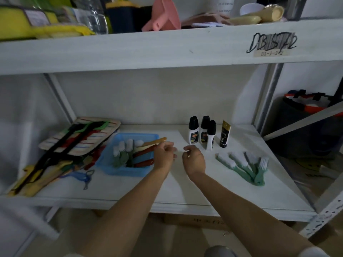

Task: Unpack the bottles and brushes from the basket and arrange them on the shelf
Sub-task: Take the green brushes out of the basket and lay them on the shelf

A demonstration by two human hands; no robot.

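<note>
- The person seems to be midway through unpacking: three bottles (202,131) and a dark tube (225,134) are standing at the far right of the shelf (185,191), and green brushes (245,165) are lying fanned out nearer.
- More brushes are sitting in the blue basket (128,154), left of centre.
- The left hand (164,154) is hovering at the basket's right edge, fingers loosely curled, apparently holding nothing.
- The right hand (194,160) is hanging just beside it, loosely curled and empty.
- Next, a red-handled brush (143,152) probably needs gripping.
</note>
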